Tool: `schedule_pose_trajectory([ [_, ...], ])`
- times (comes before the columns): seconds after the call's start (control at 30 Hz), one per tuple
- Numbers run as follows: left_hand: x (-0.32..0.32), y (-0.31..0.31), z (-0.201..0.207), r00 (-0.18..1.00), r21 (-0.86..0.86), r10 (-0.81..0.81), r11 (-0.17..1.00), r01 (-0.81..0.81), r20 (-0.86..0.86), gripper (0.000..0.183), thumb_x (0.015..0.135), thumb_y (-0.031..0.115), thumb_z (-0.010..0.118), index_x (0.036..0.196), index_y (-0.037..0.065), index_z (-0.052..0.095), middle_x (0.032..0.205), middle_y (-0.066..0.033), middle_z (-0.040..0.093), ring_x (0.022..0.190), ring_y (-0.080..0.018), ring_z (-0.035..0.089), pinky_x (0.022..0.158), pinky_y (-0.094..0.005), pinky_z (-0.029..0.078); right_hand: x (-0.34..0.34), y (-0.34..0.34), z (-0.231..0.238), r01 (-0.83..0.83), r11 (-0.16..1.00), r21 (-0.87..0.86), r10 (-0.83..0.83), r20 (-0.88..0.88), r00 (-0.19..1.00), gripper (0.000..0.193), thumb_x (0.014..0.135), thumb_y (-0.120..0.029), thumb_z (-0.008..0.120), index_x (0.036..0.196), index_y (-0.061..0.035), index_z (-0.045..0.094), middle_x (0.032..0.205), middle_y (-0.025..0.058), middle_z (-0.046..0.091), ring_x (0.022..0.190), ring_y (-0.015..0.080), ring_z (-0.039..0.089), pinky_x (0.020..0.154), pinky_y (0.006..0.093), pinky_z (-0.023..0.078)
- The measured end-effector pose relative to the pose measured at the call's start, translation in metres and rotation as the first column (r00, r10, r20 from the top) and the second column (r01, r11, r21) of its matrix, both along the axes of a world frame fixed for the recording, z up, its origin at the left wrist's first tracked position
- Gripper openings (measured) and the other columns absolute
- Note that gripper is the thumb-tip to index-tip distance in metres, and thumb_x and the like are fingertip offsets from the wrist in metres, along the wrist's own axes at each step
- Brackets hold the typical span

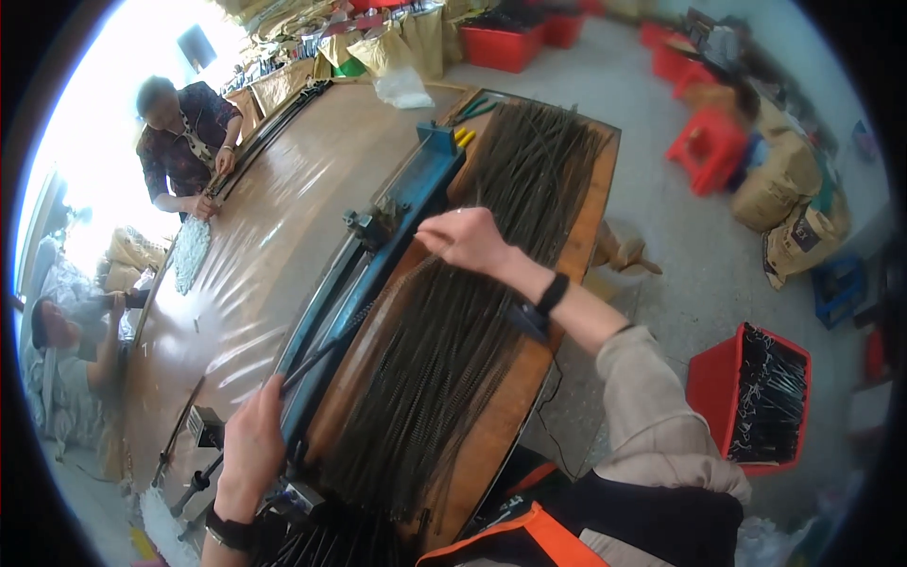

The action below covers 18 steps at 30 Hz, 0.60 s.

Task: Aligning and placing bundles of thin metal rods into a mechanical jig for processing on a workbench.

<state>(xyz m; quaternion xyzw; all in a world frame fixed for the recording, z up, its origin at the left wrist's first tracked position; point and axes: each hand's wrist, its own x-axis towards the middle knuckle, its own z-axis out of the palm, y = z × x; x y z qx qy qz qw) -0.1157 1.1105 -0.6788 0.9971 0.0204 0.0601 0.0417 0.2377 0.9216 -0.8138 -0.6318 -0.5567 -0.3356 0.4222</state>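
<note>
My left hand (253,446) is closed round the lower end of a dark tube (316,361), which slants up along a blue metal bench fixture (385,248). From the tube's upper end a long thin coil spring (402,282) runs toward my right hand (465,240). The right fingers are pinched together at the spring's far end, above the fixture's right side; the exact grip is partly hidden. A small dark metal block (367,230) sits on the fixture's rail. Beside it lies a thick heap of long dark springs (430,364).
Two people (189,142) are at the table's (283,180) left side, one handling dark rods. Pliers (472,110) lie at the far end. A red bin (704,397) of dark rods stands on the floor at right, with sacks (779,180) and a red stool (707,146) beyond.
</note>
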Motion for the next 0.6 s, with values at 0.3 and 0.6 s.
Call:
schedule_pose_trajectory([
  [0.3,-0.010,0.007,-0.017,0.979,-0.136,0.183,0.971,-0.195,-0.095,0.026,0.090,0.001,0.054,0.116,0.003,0.054,0.096,-0.0236,0.064,0.088,-0.0416,0.063,0.072,-0.0467,0.051,-0.106,0.030,0.028,-0.314,0.949,-0.029,0.308,-0.133,0.942,0.043,0.083,-0.031,0.076,0.118,-0.0104,0.065,0.081,0.0065,0.067,0.070,0.0250,0.065,0.070,0.0345,0.055],
  [0.6,-0.115,0.038,0.011,0.959,0.059,0.268,0.960,-0.274,0.091,0.030,0.092,0.007,0.059,0.121,0.013,0.061,0.085,-0.0150,0.062,0.076,-0.0361,0.062,0.065,-0.0449,0.049,-0.137,0.014,0.010,-0.588,0.783,-0.202,0.319,-0.681,0.659,0.037,0.095,-0.040,0.063,0.112,-0.0076,0.070,0.080,0.0007,0.062,0.078,0.0117,0.060,0.073,0.0269,0.049],
])
